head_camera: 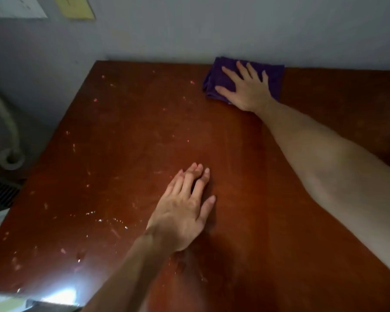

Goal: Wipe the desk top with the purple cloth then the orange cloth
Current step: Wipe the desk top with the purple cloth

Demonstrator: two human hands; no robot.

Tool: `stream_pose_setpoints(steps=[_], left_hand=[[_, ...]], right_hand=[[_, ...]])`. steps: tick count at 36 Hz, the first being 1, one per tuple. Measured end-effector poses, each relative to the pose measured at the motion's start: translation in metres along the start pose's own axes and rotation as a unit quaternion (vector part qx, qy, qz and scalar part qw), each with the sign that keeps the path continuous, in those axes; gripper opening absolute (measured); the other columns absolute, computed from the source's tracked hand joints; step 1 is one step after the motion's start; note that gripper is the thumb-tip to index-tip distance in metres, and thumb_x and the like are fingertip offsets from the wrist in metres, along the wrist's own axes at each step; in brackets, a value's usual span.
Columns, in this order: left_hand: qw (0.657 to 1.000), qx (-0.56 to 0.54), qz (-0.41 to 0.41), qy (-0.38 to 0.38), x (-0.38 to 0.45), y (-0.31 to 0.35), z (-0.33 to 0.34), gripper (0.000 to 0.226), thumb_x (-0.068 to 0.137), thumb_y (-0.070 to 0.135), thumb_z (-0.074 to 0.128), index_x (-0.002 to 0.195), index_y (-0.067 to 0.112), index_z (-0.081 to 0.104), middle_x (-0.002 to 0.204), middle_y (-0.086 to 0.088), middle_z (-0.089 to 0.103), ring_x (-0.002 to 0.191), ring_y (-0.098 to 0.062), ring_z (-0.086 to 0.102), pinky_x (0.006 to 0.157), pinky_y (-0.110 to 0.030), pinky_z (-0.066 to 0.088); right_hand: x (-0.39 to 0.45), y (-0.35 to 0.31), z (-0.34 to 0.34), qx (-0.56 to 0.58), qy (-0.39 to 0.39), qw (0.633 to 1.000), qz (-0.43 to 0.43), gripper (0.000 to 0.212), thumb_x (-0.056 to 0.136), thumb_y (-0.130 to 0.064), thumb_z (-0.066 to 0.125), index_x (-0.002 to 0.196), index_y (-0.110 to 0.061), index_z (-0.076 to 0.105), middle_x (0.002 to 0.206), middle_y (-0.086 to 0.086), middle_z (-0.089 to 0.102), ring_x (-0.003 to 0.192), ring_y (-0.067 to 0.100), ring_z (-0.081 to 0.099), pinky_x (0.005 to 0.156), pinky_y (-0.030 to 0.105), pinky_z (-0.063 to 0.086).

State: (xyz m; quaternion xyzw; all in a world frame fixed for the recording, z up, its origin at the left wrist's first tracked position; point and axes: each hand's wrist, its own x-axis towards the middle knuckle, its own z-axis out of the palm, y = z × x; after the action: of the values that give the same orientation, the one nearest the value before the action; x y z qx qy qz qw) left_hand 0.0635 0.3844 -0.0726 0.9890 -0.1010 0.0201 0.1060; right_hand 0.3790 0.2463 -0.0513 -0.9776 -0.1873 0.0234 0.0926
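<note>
A folded purple cloth [214, 79] lies at the far edge of the reddish-brown desk top [126, 136], against the wall. My right hand [245, 88] presses flat on it with fingers spread, the arm stretched across the desk. Palm down on the bare wood near the middle rests my left hand [185, 210], holding nothing. The desk's left half carries pale specks and scuffs. No orange cloth is in view.
A grey wall [234, 30] runs along the desk's far edge and left side. A pale curved pipe [8, 131] stands left of the desk. Papers [74, 6] hang on the wall at the top left. A bright glare sits at the desk's near left corner.
</note>
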Motion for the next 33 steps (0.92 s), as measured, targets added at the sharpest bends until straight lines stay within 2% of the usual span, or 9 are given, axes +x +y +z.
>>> stream_pose_setpoints(steps=[4, 7, 9, 11, 13, 15, 18, 25, 33], left_hand=[[0.999, -0.006, -0.014, -0.039, 0.000, 0.002, -0.008, 0.069, 0.101, 0.052, 0.009, 0.159, 0.015, 0.008, 0.166, -0.003, 0.013, 0.153, -0.013, -0.003, 0.120, -0.023, -0.014], [0.998, -0.016, -0.023, -0.050, 0.002, 0.003, -0.011, 0.065, 0.104, 0.050, 0.014, 0.159, 0.016, 0.006, 0.166, -0.001, 0.010, 0.153, -0.012, -0.005, 0.118, -0.023, -0.015], [0.996, -0.055, -0.034, -0.064, 0.005, 0.005, -0.017, 0.061, 0.106, 0.044, 0.025, 0.158, 0.015, 0.014, 0.164, -0.003, 0.016, 0.154, -0.015, 0.001, 0.122, -0.026, -0.008], [0.991, -0.117, -0.049, -0.046, 0.000, 0.006, -0.026, 0.052, 0.105, 0.037, 0.032, 0.151, 0.013, 0.034, 0.155, -0.006, 0.034, 0.148, -0.021, 0.025, 0.123, -0.035, 0.017], [0.986, -0.148, -0.071, 0.036, -0.017, 0.008, -0.037, 0.038, 0.102, 0.031, 0.034, 0.129, 0.015, 0.054, 0.127, -0.004, 0.051, 0.121, -0.023, 0.052, 0.104, -0.039, 0.040], [0.981, -0.121, -0.104, 0.109, -0.048, 0.006, -0.043, 0.025, 0.100, 0.027, 0.039, 0.114, 0.018, 0.057, 0.109, -0.001, 0.053, 0.099, -0.023, 0.053, 0.086, -0.040, 0.043], [0.984, -0.051, -0.123, 0.116, -0.106, -0.010, -0.045, 0.019, 0.098, 0.025, 0.045, 0.111, 0.020, 0.057, 0.107, -0.003, 0.053, 0.090, -0.024, 0.049, 0.079, -0.040, 0.038], [0.986, 0.003, -0.155, 0.060, -0.187, -0.068, -0.049, 0.034, 0.099, 0.031, 0.042, 0.126, 0.014, 0.054, 0.122, -0.006, 0.051, 0.100, -0.021, 0.045, 0.087, -0.036, 0.031], [0.991, 0.012, -0.131, 0.024, -0.195, -0.084, -0.042, 0.047, 0.099, 0.033, 0.033, 0.134, 0.010, 0.054, 0.136, -0.009, 0.055, 0.121, -0.026, 0.052, 0.099, -0.043, 0.037]], right_hand=[[-0.022, -0.001, 0.000, -0.011, -0.008, 1.000, -0.011, 0.076, 0.096, -0.079, 0.025, 0.162, -0.044, 0.012, 0.174, 0.001, 0.005, 0.159, 0.027, 0.001, 0.125, 0.060, 0.000], [-0.057, -0.009, 0.002, -0.018, -0.015, 1.000, -0.017, 0.075, 0.098, -0.077, 0.027, 0.163, -0.044, 0.011, 0.174, 0.001, 0.005, 0.160, 0.027, 0.001, 0.124, 0.059, 0.000], [-0.089, -0.014, 0.002, -0.027, -0.016, 0.999, -0.017, 0.074, 0.098, -0.076, 0.027, 0.163, -0.044, 0.010, 0.174, 0.000, 0.004, 0.160, 0.026, 0.000, 0.125, 0.059, 0.001], [-0.128, -0.021, 0.005, -0.029, -0.016, 0.999, -0.019, 0.073, 0.099, -0.075, 0.026, 0.163, -0.044, 0.010, 0.174, 0.000, 0.004, 0.160, 0.026, 0.000, 0.126, 0.059, 0.002], [-0.170, -0.030, 0.010, -0.037, -0.008, 0.999, -0.017, 0.074, 0.098, -0.076, 0.024, 0.163, -0.043, 0.010, 0.174, 0.001, 0.006, 0.159, 0.028, 0.002, 0.126, 0.060, 0.005], [-0.213, -0.043, 0.016, -0.043, -0.005, 0.999, -0.017, 0.078, 0.095, -0.077, 0.018, 0.163, -0.042, 0.012, 0.173, 0.003, 0.010, 0.159, 0.030, 0.007, 0.124, 0.062, 0.009], [-0.278, -0.077, 0.025, -0.038, -0.007, 0.999, -0.011, 0.081, 0.091, -0.077, 0.019, 0.163, -0.040, 0.019, 0.172, 0.005, 0.017, 0.158, 0.033, 0.012, 0.122, 0.064, 0.014], [-0.402, -0.162, 0.050, -0.048, 0.007, 0.998, -0.027, 0.079, 0.094, -0.075, 0.031, 0.163, -0.038, 0.018, 0.173, 0.005, 0.012, 0.159, 0.033, 0.011, 0.122, 0.065, 0.013], [-0.408, -0.185, 0.061, -0.077, 0.015, 0.997, 0.004, 0.079, 0.096, -0.077, 0.023, 0.164, -0.038, 0.014, 0.173, 0.007, 0.009, 0.159, 0.034, 0.009, 0.121, 0.067, 0.017]])
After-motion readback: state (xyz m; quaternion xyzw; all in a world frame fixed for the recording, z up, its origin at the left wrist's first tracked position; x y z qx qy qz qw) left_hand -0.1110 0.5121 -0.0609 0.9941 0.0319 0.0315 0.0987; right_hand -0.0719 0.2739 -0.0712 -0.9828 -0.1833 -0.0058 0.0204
